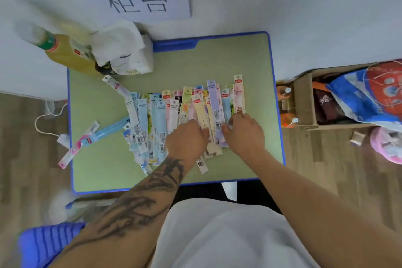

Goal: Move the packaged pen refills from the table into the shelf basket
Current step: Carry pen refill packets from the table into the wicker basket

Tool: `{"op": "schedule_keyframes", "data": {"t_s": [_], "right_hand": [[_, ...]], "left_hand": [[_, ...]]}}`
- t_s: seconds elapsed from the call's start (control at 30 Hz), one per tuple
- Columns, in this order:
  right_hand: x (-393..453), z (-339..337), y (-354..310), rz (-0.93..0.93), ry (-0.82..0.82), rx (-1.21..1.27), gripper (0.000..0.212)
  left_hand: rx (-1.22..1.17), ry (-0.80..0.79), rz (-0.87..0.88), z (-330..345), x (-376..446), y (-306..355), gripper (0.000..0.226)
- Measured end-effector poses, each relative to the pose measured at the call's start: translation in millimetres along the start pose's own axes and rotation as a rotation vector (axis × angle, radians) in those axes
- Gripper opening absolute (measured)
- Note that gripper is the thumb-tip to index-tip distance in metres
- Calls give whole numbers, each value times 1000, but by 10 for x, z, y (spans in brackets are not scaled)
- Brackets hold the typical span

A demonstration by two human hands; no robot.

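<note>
Head view: packaged refills [185,115] fanned across desk [250,61]. Left hand [187,139] and right hand [243,132] press on them, fingers curled; actual grip unclear. Thin, light, slippery sleeves, best pinched mid-bundle.

Refill packs [174,115] lie mid-table [250,61]; bottle [65,52] at ten o'clock, cardboard box [304,102] at three.

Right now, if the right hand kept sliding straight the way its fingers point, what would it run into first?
The right hand points up and slightly left across the table. Its fingertips already touch the pen refill packs, so it would push further into that row, likely the pink-and-white pack. Depth is unclear.
</note>
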State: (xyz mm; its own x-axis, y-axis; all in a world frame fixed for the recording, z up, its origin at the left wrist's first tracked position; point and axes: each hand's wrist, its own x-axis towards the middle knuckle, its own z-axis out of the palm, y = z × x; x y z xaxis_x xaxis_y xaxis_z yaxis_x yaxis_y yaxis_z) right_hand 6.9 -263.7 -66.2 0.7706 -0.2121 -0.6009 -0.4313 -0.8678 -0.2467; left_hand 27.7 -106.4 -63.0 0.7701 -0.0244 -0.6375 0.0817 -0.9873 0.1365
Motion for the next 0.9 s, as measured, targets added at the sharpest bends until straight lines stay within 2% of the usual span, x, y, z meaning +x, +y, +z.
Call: {"op": "schedule_keyframes", "data": {"t_s": [0.1, 0.27, 0.53, 0.7, 0.9], "right_hand": [[4, 99, -153, 97, 63, 16, 30], [6, 177, -281, 254, 119, 18, 31], [27, 219, -310, 381, 159, 89, 32], [92, 225, -252, 450, 94, 304, 22], [24, 221, -108, 383, 116, 521, 14]], "left_hand": [[14, -34, 59, -57, 80, -24, 44], [-25, -80, 108, -81, 159, -17, 32], [-331, -143, 110, -135, 47, -151, 28], [-464, -143, 171, -76, -77, -259, 30], [-588, -157, 197, -18, -235, -267, 34]]}}
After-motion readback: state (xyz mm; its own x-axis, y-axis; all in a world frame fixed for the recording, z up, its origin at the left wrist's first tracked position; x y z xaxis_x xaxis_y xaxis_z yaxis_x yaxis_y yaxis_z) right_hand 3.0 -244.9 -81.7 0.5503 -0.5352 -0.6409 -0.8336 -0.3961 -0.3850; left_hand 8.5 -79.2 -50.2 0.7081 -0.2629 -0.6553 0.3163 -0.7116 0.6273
